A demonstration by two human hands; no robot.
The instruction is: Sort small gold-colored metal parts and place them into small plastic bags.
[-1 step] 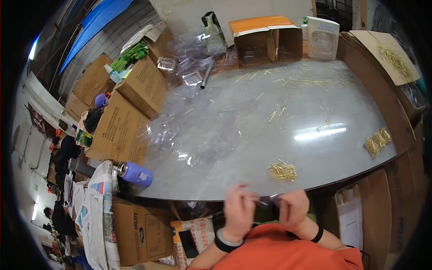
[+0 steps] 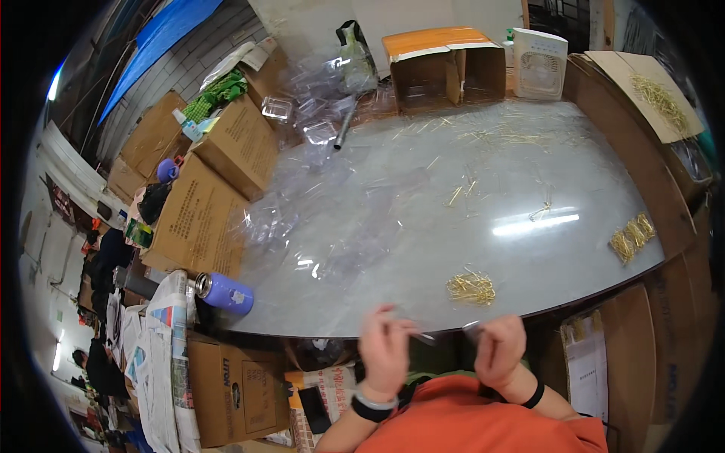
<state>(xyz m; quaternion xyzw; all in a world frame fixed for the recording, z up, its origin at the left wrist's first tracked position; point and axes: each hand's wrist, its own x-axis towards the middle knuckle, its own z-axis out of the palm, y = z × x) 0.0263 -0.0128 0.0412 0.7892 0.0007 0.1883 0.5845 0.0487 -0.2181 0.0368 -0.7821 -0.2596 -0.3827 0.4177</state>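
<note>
Over the table's near edge, my left hand (image 2: 385,347) has its fingers closed, with a thin shiny piece of clear plastic (image 2: 425,337) at the fingertips. My right hand (image 2: 501,349) is curled to the right of it. A small clear, shiny edge (image 2: 473,326) shows at its fingers, too faint to name. The two hands are apart. Just beyond them, a small heap of thin gold-coloured wire pieces (image 2: 470,288) lies on the grey tabletop (image 2: 377,306).
Gold wire bundles (image 2: 633,238) lie at the right edge. Clear plastic pieces (image 2: 276,219) spread across the left side. A purple bottle (image 2: 229,294) lies at the near left corner. Cardboard boxes (image 2: 200,219), an orange-topped box (image 2: 442,75) and a white fan (image 2: 541,68) border the table.
My hands have moved apart: the left went leftward and the right slightly rightward. The clear plastic at the left fingertips shifted with that hand. The heap of gold wire pieces stays put.
</note>
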